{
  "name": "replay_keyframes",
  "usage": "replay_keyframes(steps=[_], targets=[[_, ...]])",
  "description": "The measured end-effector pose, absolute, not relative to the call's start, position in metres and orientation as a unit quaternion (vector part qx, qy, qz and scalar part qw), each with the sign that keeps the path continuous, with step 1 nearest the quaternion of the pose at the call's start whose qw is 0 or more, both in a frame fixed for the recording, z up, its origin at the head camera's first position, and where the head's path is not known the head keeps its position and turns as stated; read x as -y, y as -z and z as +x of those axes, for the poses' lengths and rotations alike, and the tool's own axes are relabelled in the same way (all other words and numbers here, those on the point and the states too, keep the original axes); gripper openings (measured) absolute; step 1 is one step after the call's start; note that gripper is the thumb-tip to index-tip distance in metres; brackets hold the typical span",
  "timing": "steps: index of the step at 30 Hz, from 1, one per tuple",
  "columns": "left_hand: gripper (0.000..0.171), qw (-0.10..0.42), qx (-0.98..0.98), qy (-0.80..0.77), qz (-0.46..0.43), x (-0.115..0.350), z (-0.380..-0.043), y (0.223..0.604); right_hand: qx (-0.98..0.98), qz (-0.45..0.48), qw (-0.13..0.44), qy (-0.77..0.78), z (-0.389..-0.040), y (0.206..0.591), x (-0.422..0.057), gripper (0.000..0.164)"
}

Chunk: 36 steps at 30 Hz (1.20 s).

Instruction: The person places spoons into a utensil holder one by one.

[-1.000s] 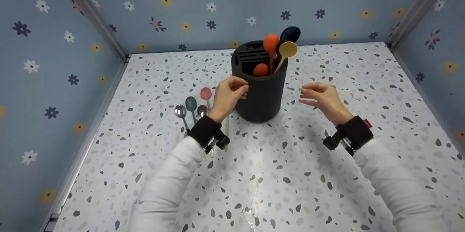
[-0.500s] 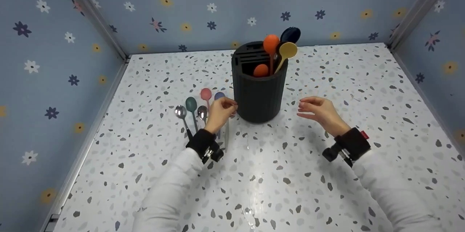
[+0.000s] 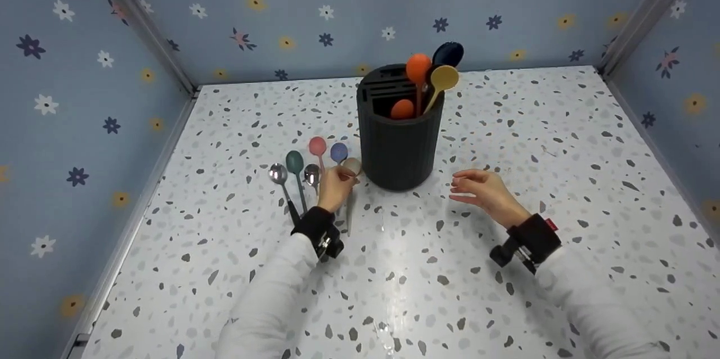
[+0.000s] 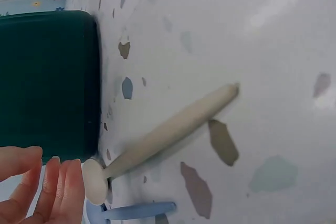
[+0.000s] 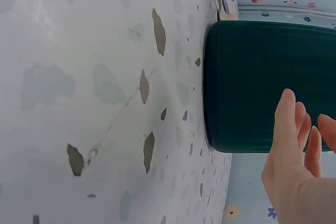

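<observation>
My left hand [image 3: 336,187] hovers above the spoons lying left of the dark utensil holder [image 3: 398,151]. Its thumb and fingertips are loosely bent, with a gap between them in the left wrist view. Nearest to it is a beige spoon [image 4: 173,129], lying flat with its bowl close to the holder. A blue-violet spoon [image 3: 339,151] lies beside that, its handle partly behind the hand. My right hand [image 3: 486,193] hangs in the air right of the holder, fingers relaxed and holding nothing.
Further left lie a pink spoon [image 3: 318,146], a green spoon [image 3: 294,162] and two silver-bowled spoons, one of them [image 3: 278,173] with a black handle. Orange, yellow [image 3: 444,77] and dark blue spoons stand in the holder. Flower-patterned walls [image 3: 360,21] enclose the speckled table [image 3: 405,291].
My left hand has come down from the holder's rim to the spoons, uncovering the blue-violet and beige spoon bowls. My right hand has lowered and shifted slightly left.
</observation>
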<state>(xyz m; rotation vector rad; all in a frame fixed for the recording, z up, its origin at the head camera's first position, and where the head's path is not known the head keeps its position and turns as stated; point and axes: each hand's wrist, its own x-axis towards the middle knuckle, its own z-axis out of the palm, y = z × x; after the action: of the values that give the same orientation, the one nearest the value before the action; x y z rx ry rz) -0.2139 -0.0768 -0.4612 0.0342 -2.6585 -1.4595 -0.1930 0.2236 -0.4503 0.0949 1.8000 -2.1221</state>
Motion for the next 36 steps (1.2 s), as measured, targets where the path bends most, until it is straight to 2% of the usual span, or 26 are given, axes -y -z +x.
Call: replay_keyframes(steps=[2, 6, 7, 8, 10, 12, 15, 19, 21, 24, 27, 28, 30, 32, 34, 36], targets=[[0.010, 0.079, 0.883, 0.462, 0.003, 0.085, -0.236, 0.505, -0.633, 0.033, 0.181, 0.752, -0.191, 0.454, -0.222, 0.034], [0.011, 0.099, 0.893, 0.439, -0.019, 0.110, -0.316, 0.648, -0.625, 0.039, 0.186, 0.757, -0.189, 0.458, -0.220, 0.033], [0.012, 0.100, 0.897, 0.430, -0.017, 0.116, -0.340, 0.691, -0.624, 0.040, 0.186, 0.758, -0.188, 0.459, -0.219, 0.032], [0.014, 0.090, 0.902, 0.423, -0.013, 0.121, -0.356, 0.719, -0.624, 0.039, 0.187, 0.758, -0.188, 0.460, -0.219, 0.030], [0.015, 0.089, 0.905, 0.415, -0.012, 0.128, -0.380, 0.762, -0.623, 0.040, 0.187, 0.758, -0.186, 0.461, -0.218, 0.028], [0.016, 0.094, 0.909, 0.405, -0.012, 0.130, -0.389, 0.781, -0.622, 0.039, 0.191, 0.759, -0.185, 0.463, -0.218, 0.028], [0.015, 0.096, 0.915, 0.392, -0.013, 0.128, -0.379, 0.770, -0.621, 0.041, 0.196, 0.758, -0.184, 0.466, -0.217, 0.032], [0.014, 0.085, 0.920, 0.381, -0.018, 0.118, -0.342, 0.713, -0.618, 0.038, 0.203, 0.759, -0.182, 0.469, -0.215, 0.038], [0.012, 0.094, 0.918, 0.384, -0.027, 0.112, -0.324, 0.684, -0.614, 0.037, 0.204, 0.762, -0.182, 0.469, -0.214, 0.035], [0.008, 0.067, 0.918, 0.390, -0.025, 0.108, -0.307, 0.652, -0.603, 0.039, 0.206, 0.770, -0.181, 0.471, -0.214, 0.028], [0.009, 0.051, 0.916, 0.398, -0.018, 0.109, -0.312, 0.661, -0.591, 0.043, 0.211, 0.777, -0.180, 0.473, -0.214, 0.024], [0.010, 0.039, 0.915, 0.400, -0.017, 0.111, -0.318, 0.671, -0.588, 0.045, 0.214, 0.779, -0.179, 0.473, -0.214, 0.024], [0.014, 0.051, 0.913, 0.403, -0.018, 0.116, -0.335, 0.706, -0.585, 0.042, 0.220, 0.779, -0.178, 0.474, -0.214, 0.026], [0.016, 0.041, 0.911, 0.409, -0.019, 0.120, -0.347, 0.727, -0.583, 0.038, 0.227, 0.779, -0.177, 0.474, -0.214, 0.030], [0.016, 0.036, 0.912, 0.408, -0.014, 0.120, -0.349, 0.732, -0.587, 0.030, 0.233, 0.775, -0.176, 0.472, -0.213, 0.034], [0.013, 0.031, 0.913, 0.406, -0.004, 0.116, -0.341, 0.717, -0.589, 0.023, 0.237, 0.772, -0.174, 0.470, -0.211, 0.037]])
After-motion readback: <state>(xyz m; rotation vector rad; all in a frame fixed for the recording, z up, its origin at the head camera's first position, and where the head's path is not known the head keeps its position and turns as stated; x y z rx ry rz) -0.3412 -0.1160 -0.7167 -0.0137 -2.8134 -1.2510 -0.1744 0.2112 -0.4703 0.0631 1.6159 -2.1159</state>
